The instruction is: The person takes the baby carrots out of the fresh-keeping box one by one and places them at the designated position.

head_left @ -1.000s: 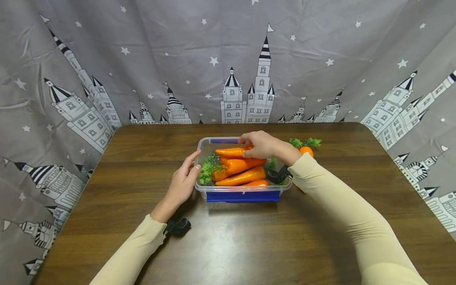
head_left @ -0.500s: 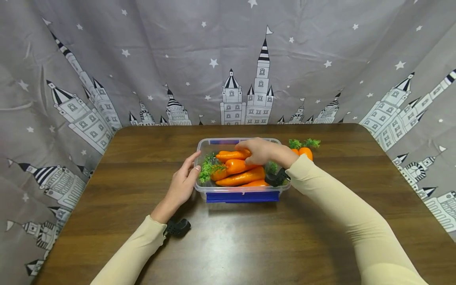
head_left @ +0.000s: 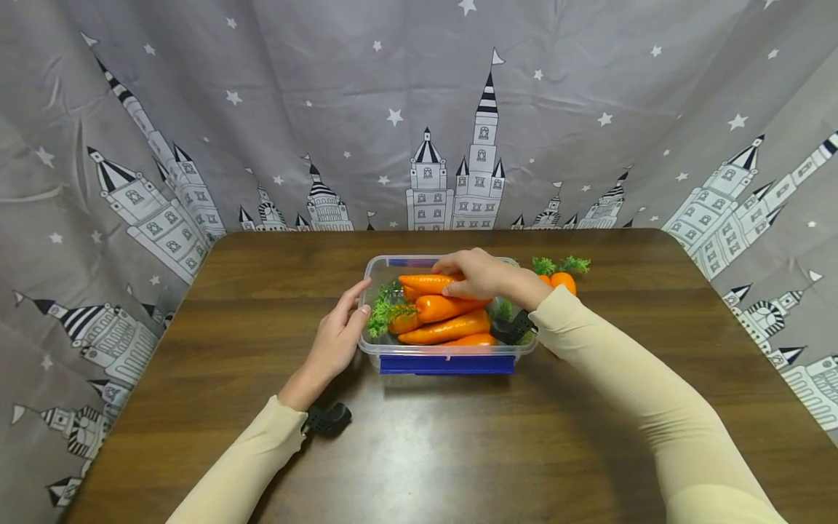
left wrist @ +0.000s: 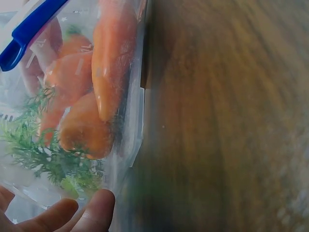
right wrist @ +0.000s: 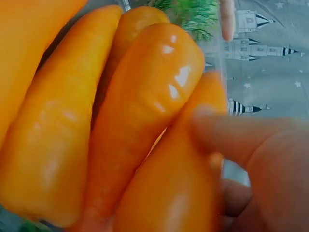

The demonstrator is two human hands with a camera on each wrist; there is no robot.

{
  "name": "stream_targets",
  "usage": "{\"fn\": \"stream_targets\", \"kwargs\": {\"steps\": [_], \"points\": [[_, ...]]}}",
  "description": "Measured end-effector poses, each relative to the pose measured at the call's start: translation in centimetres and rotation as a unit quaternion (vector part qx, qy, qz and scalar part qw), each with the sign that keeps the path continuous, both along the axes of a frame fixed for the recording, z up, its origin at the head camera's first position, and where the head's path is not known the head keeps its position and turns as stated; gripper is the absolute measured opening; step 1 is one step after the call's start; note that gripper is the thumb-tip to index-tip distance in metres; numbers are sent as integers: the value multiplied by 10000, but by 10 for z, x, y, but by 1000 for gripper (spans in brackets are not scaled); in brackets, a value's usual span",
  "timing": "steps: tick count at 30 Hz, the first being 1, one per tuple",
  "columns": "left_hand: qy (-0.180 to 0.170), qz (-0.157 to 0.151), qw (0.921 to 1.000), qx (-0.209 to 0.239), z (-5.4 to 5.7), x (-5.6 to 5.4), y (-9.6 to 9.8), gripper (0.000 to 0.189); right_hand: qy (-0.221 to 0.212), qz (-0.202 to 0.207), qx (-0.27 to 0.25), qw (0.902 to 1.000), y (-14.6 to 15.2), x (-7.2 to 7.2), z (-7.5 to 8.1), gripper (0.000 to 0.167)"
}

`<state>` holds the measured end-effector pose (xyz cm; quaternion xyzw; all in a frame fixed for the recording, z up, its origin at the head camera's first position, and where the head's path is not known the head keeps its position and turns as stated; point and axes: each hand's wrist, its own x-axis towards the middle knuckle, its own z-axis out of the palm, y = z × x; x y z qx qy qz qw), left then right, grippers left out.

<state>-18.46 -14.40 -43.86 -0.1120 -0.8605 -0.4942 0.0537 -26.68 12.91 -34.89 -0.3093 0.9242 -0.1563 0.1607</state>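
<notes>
A clear plastic container [head_left: 393,351] with blue latches [head_left: 447,364] sits on the table, with several orange carrots [head_left: 452,327] inside. Green leafy tops [head_left: 382,317] lie at its left end. My right hand [head_left: 483,276] reaches in over the back and pinches the rearmost carrot [head_left: 419,282], its narrow tip pointing left. In the right wrist view, the thumb presses one side of that carrot [right wrist: 169,183] while curled fingers sit on the other. My left hand [head_left: 335,336] rests against the container's left side, fingers and thumb extended along the wall.
More carrots [head_left: 563,282] with leafy tops lie on the wooden table [head_left: 419,444] behind my right wrist. A grey curtain [head_left: 288,109] printed with castles hangs beyond the table's back edge. Black wrist devices [head_left: 330,419] stick out beside both cuffs.
My right hand dips slightly with the rear carrot, then rises a little, staying at the back of the container. My left hand keeps its place at the left side.
</notes>
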Motion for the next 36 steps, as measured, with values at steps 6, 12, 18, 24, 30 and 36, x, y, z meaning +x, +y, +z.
{"fn": "stream_targets", "kwargs": {"steps": [6, 12, 18, 24, 30, 36], "points": [[-19, 7, 10000, 75, 1, 1, 0, 48, -252, 152, -241, 9993, 0, 3, 2, 42], [3, 4, 10000, 46, 1, 0, 1, 48, -630, 117, 18, 9979, 7, 6, 12, 50], [15, -15, 10000, 37, 2, -1, 2, 48, -1067, -115, 194, 9940, 16, 9, 18, 66], [2, -20, 10000, 38, 1, -2, 2, 48, -1513, 15, -92, 9884, 28, 9, 18, 73], [-52, -18, 10000, 19, 1, -2, 1, 48, -1863, -23, -675, 9802, 41, 10, 9, 72], [35, 6, 10000, 16, 0, -1, 1, 48, -2223, -408, -1297, 9655, 53, 12, 1, 69]]}}
